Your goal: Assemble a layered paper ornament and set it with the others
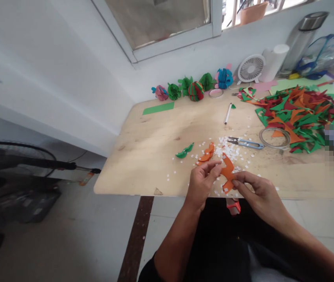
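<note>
An orange paper cut-out (228, 169) with curved edges is held up over the near edge of the table. My right hand (257, 192) pinches its right side between thumb and fingers. At its left edge, the thumb and forefinger of my left hand (203, 180) are closed on the paper. A small white square shows near the cut-out's upper tip. Just beyond my left hand lie a folded orange paper piece (206, 154) and a green paper piece (185, 150). Many small white squares (228, 150) are scattered around them.
Blue-handled thread snips (246, 143) and a tape roll (274, 138) lie before a heap of coloured paper scraps (304, 113). A white pen (228, 114) lies farther back. Paper ornaments (196, 91), a small fan (251, 69) and a bottle (302, 43) line the wall.
</note>
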